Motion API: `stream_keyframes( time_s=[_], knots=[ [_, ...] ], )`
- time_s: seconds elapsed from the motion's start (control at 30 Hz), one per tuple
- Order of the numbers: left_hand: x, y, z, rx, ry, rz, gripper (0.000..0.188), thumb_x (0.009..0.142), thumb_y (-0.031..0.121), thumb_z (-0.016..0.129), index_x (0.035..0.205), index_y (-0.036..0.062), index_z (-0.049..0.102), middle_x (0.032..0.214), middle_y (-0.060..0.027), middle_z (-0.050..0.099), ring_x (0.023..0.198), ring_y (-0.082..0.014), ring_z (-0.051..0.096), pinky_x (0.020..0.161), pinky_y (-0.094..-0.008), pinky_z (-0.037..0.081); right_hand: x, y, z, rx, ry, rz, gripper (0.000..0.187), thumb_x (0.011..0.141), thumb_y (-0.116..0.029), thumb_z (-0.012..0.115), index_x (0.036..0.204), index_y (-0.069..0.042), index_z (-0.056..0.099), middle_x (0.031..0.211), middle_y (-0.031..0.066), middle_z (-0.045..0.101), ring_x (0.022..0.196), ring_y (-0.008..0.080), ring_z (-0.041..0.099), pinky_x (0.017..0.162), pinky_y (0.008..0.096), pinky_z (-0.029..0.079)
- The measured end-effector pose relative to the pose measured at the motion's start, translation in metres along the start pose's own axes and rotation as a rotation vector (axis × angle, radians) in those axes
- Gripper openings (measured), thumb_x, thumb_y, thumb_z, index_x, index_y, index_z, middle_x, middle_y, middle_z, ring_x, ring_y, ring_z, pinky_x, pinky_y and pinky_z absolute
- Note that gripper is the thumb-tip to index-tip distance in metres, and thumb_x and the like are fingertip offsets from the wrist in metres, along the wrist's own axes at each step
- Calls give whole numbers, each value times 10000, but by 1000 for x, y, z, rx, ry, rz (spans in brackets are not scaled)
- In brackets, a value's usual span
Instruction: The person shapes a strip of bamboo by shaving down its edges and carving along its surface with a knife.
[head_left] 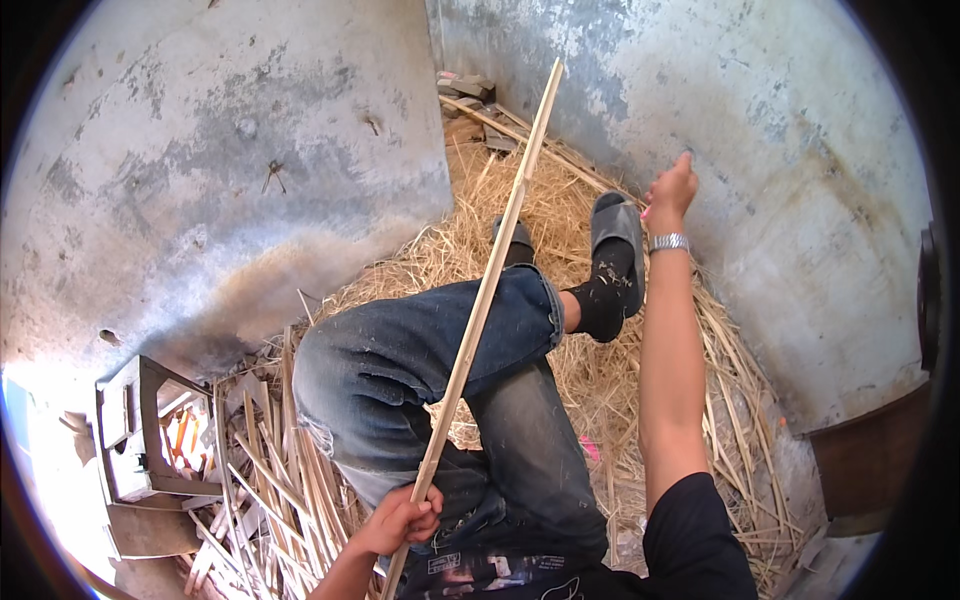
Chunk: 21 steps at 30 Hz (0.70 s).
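My left hand is closed around the lower part of a long, pale bamboo strip. The strip slants up and away across my legs, its far tip in front of the wall. Stretched out to the far right, my right hand is closed with the thumb up, near the wall and beyond my raised foot. A small pink bit shows at its lower edge; what the fingers hold is hidden. A metal watch circles that wrist.
My crossed legs in jeans and a sandalled foot lie under the strip. Shavings cover the floor. Several strips are piled at left beside a wooden frame. Grey walls stand close ahead.
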<state>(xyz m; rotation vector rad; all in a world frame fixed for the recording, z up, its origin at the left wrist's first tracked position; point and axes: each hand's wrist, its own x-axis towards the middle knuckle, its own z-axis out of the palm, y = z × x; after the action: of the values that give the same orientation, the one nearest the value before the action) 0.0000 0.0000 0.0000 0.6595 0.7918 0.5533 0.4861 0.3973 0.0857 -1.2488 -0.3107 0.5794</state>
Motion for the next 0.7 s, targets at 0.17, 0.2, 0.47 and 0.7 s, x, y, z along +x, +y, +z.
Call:
stream_keyframes(
  time_s=[0.17,0.2,0.47,0.7],
  knots=[
    [-13,6,4,-50,46,-27,283,981,254,518,1044,-21,530,642,-7,346,512,-102,324,479,-265,259,-121,33,19,-525,-632,-977,416,1071,-393,483,935,-18,601,748,156,654,607,371,594,593,497,476],
    [-10,3,4,-61,45,-13,283,981,254,518,1044,-21,530,642,-7,346,512,-102,324,479,-265,259,-156,21,15,-694,-790,-952,376,1066,-363,469,950,-21,575,744,213,661,681,447,655,629,540,505],
    [1,2,4,-90,-26,-28,246,1013,236,469,1014,-9,495,620,28,282,509,-86,291,476,-259,248,-173,36,-2,-1124,-973,-1194,350,1075,-421,444,957,-110,554,568,151,577,514,393,606,470,497,466],
    [-6,-3,2,-81,-33,10,232,1008,237,470,992,6,488,613,28,279,505,-88,295,467,-263,238,-180,42,4,-1122,-1000,-1292,377,1088,-437,401,964,-113,549,531,142,552,481,376,590,435,480,453]
  ],
)
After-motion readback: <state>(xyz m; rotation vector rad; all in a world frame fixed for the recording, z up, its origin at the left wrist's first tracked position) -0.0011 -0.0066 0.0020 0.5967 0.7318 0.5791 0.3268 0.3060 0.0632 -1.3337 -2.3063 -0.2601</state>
